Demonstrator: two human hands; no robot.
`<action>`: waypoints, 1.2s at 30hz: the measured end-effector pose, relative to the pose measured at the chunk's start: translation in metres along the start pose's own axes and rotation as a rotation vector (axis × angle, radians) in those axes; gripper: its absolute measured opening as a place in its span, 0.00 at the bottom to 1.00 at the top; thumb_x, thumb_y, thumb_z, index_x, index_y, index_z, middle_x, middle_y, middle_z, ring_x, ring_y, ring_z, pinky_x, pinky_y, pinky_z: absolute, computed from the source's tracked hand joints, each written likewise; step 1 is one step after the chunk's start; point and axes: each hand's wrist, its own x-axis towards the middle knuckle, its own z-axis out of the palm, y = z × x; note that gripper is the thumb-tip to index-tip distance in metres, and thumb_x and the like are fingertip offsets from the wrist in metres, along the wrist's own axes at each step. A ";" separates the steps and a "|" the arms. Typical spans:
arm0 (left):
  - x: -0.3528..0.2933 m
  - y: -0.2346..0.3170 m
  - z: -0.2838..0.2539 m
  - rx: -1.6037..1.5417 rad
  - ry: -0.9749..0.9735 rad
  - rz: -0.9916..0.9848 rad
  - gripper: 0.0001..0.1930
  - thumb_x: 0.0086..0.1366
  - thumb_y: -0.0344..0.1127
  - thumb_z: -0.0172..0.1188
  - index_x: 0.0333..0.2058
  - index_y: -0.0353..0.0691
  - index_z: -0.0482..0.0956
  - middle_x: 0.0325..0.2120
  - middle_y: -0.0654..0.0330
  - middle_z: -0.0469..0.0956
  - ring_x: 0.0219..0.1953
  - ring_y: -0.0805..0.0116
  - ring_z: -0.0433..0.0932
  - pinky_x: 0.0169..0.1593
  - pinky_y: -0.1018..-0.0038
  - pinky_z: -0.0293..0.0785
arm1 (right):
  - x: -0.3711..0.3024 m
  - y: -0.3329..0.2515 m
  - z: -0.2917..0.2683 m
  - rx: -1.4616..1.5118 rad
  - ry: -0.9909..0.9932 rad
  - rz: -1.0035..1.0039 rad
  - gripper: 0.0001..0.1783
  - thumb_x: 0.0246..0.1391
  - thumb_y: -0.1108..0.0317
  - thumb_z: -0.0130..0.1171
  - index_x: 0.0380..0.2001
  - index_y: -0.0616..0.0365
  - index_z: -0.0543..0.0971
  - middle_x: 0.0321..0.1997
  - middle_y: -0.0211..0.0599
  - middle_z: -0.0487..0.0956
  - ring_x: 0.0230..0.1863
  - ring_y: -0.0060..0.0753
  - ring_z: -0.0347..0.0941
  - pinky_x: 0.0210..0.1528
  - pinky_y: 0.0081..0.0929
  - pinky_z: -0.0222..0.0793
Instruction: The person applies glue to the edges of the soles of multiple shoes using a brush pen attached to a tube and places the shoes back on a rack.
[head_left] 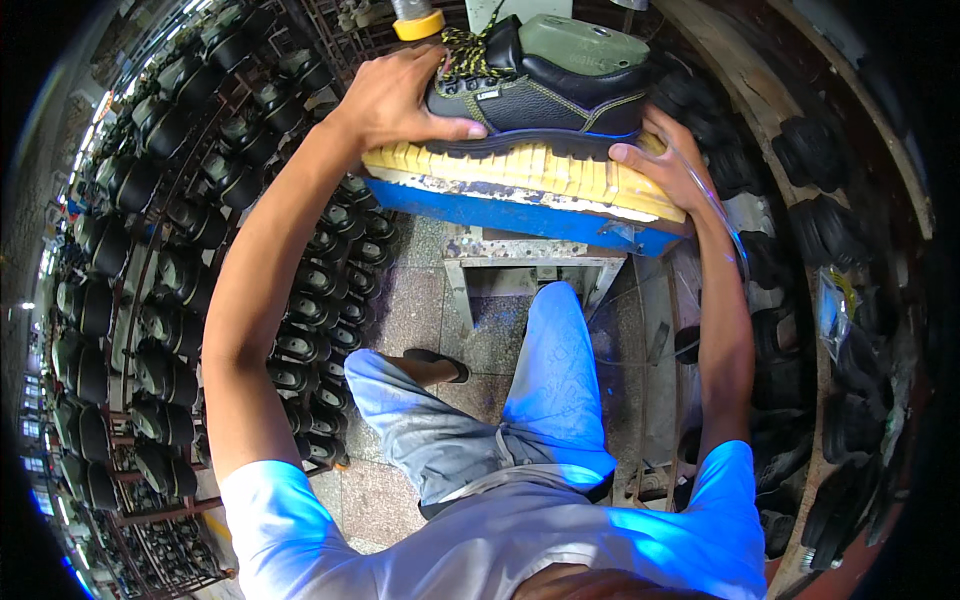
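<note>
A black leather work shoe (545, 105) with yellow-and-black laces and yellow stitching sits upright at the top of the view. A green shoe last (580, 45) fills its opening. Its dark sole rests on a yellow ribbed pad (540, 172), which tops a blue block (500, 210). My left hand (405, 100) grips the toe end, thumb along the lower side by the sole. Round the heel end curls my right hand (675, 165), its thumb by the sole edge; its other fingers are partly hidden behind the shoe.
Racks of dark shoes on lasts (165, 330) stand along the left. On the right, wooden shelves (815, 390) carry black soles and a clear plastic bag (835, 310). A metal stand (535, 248) supports the blue block before my knees. A yellow-ringed cylinder (418, 25) hangs above the toe.
</note>
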 end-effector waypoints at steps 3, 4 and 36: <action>-0.011 -0.012 -0.001 -0.605 0.082 -0.142 0.36 0.67 0.60 0.59 0.63 0.37 0.71 0.46 0.46 0.80 0.52 0.59 0.78 0.54 0.63 0.73 | -0.004 0.011 -0.003 -0.026 0.070 -0.050 0.45 0.54 0.55 0.72 0.65 0.71 0.65 0.66 0.52 0.71 0.68 0.40 0.66 0.72 0.34 0.55; -0.021 -0.017 -0.002 -0.410 0.072 -0.192 0.34 0.69 0.58 0.58 0.64 0.39 0.71 0.49 0.47 0.79 0.51 0.61 0.77 0.55 0.64 0.73 | -0.006 0.012 -0.004 0.035 0.080 -0.060 0.43 0.54 0.56 0.72 0.65 0.70 0.66 0.66 0.51 0.72 0.68 0.38 0.66 0.71 0.33 0.57; 0.007 0.015 0.006 -0.085 0.003 -0.141 0.48 0.50 0.79 0.59 0.47 0.34 0.81 0.34 0.41 0.83 0.41 0.42 0.83 0.47 0.53 0.76 | -0.002 0.005 0.001 0.110 0.093 -0.008 0.32 0.62 0.55 0.64 0.61 0.67 0.72 0.60 0.45 0.78 0.62 0.31 0.71 0.66 0.31 0.63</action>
